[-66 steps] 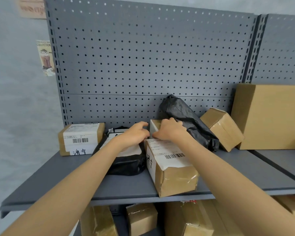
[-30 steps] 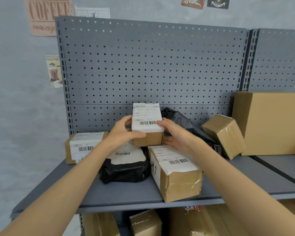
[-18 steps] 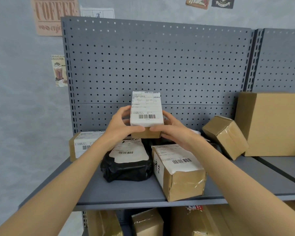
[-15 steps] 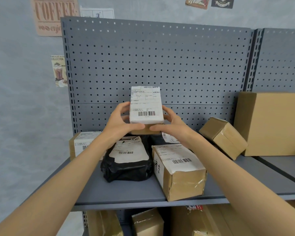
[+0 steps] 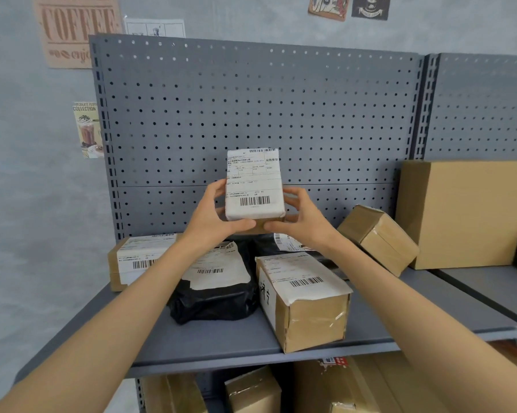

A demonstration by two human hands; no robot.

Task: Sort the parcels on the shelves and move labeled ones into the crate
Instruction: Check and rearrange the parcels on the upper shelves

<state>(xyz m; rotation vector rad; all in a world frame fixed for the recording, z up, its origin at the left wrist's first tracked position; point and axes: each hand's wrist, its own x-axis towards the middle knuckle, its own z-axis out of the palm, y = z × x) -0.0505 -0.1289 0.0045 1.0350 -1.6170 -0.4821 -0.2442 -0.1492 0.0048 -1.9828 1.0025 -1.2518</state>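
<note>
Here, both hands hold one small labelled parcel (image 5: 254,186) up in the air above the shelf (image 5: 221,338), in front of the grey pegboard back panel (image 5: 251,108). The left hand (image 5: 212,217) grips its left side and the right hand (image 5: 303,217) its right side, fingers curled behind it and both thumbs pressed along its lower edge. The white label with its barcode faces the camera.

Under the raised parcel, several others crowd the shelf. A black plastic mailer (image 5: 218,290) with a white label lies directly beneath the left forearm. Just beside it to the right stands a labelled cardboard box (image 5: 304,299) near the front edge of the shelf, handwriting on its side face. Behind these two, partly hidden by the right wrist, lies another black bag with a label (image 5: 290,242). Farther left, a flat labelled box (image 5: 135,260) sits by the back panel, its right end covered by the left arm.

To the right, a small unlabelled brown box (image 5: 379,236) leans tilted, near a large plain carton (image 5: 465,213). More cardboard boxes (image 5: 251,389) show on the lower shelf. Coffee posters (image 5: 72,28) hang on the grey wall behind.
</note>
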